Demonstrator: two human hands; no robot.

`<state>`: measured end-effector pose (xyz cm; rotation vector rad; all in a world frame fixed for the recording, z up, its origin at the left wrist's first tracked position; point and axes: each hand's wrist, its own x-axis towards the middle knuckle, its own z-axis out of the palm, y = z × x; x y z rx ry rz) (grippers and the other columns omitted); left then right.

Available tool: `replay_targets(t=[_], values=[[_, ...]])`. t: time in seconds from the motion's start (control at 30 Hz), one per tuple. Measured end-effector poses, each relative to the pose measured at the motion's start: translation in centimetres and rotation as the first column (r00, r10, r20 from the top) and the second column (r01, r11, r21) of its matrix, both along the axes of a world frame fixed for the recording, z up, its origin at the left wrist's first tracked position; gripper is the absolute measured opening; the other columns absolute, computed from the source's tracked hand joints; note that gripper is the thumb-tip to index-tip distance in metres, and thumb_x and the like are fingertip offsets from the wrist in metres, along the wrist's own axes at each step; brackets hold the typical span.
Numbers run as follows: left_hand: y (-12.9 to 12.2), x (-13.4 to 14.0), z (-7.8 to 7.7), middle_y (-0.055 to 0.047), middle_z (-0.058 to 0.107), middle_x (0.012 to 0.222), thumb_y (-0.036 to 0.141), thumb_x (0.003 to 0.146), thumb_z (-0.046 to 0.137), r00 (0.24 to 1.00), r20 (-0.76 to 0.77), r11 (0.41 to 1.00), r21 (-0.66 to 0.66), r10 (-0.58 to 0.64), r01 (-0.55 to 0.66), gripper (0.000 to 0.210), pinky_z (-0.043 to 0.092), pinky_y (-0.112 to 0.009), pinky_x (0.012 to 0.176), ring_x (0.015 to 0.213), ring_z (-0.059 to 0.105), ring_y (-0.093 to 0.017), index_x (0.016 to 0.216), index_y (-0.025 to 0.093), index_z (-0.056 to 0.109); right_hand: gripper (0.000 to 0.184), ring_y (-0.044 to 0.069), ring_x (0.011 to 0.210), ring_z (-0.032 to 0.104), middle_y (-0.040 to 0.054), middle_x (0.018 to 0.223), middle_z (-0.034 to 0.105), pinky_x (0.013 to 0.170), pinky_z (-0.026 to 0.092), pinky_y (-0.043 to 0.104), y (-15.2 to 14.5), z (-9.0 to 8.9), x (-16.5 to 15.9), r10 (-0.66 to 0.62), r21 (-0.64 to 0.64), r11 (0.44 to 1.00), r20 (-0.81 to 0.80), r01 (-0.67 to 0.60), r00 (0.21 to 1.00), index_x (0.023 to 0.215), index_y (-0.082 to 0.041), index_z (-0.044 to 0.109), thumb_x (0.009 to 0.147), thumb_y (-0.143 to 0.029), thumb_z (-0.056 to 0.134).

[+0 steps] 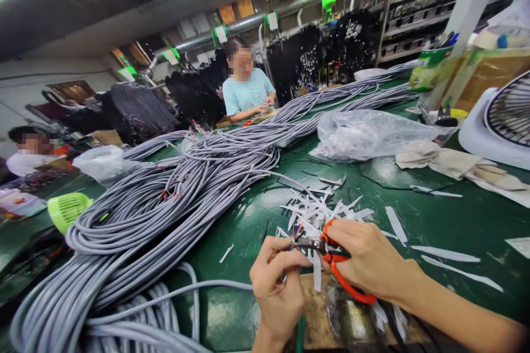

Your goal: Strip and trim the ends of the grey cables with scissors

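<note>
The left hand (277, 281) sits just left of the orange-handled cutters (321, 244), thumb and index finger pinched together right by their tips, the other fingers curled inward, its wrist (269, 336) below them. The right hand (362, 251) closes around the cutters' handles, back of the hand upward, its bare forearm (455, 306) slanting down and away to their right.

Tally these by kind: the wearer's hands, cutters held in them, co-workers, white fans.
Wearer's left hand and right hand: 2
Orange-handled cutters: 1
Co-workers, one centre, one far left: 2
White fan: 1
Total: 6
</note>
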<state>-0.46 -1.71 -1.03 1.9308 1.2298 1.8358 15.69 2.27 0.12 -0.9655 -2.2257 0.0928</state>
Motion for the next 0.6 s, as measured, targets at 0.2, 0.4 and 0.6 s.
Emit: replay_targets(t=[0.2, 0.4, 0.6], values=[[0.2, -0.1, -0.1, 0.002, 0.052, 0.068, 0.016, 0.076, 0.062, 0.889, 0.455, 0.937, -0.292, -0.04, 0.192, 0.018, 0.038, -0.017, 0.047, 0.052, 0.049, -0.008, 0.091, 0.021, 0.054, 0.015, 0.011, 0.043, 0.036, -0.0014, 0.049, 0.045, 0.046, 0.024, 0.025, 0.0, -0.5, 0.2, -0.007, 0.129, 0.992, 0.012, 0.006, 1.0, 0.054, -0.019, 0.044, 0.057, -0.005, 0.038], [0.9, -0.6, 0.7, 0.0, 0.056, 0.058, 0.037, 0.065, 0.073, 0.724, 0.688, 0.761, -0.443, -0.05, 0.474, 0.032, 0.025, -0.015, 0.039, 0.039, 0.037, -0.002, 0.079, 0.012, 0.06, 0.03, 0.007, 0.039, 0.031, -0.0047, 0.043, 0.041, 0.043, 0.024, 0.021, 0.9, -0.5, 0.2, -0.035, -0.002, 0.999, -0.169, 0.035, 0.985, 0.048, -0.019, 0.038, 0.075, -0.017, 0.049], [-5.4, -0.7, 1.1, -0.003, 0.059, 0.066, 0.044, 0.074, 0.063, 0.855, 0.511, 0.567, -0.68, -0.089, 0.465, 0.032, 0.041, -0.021, 0.046, 0.051, 0.051, -0.009, 0.078, 0.013, 0.063, 0.039, 0.009, 0.043, 0.039, -0.0005, 0.045, 0.049, 0.046, 0.026, 0.022, 2.6, 0.6, 1.4, -0.344, -0.099, 0.936, -0.045, 0.338, 0.938, 0.046, -0.017, 0.045, 0.077, -0.039, 0.052]])
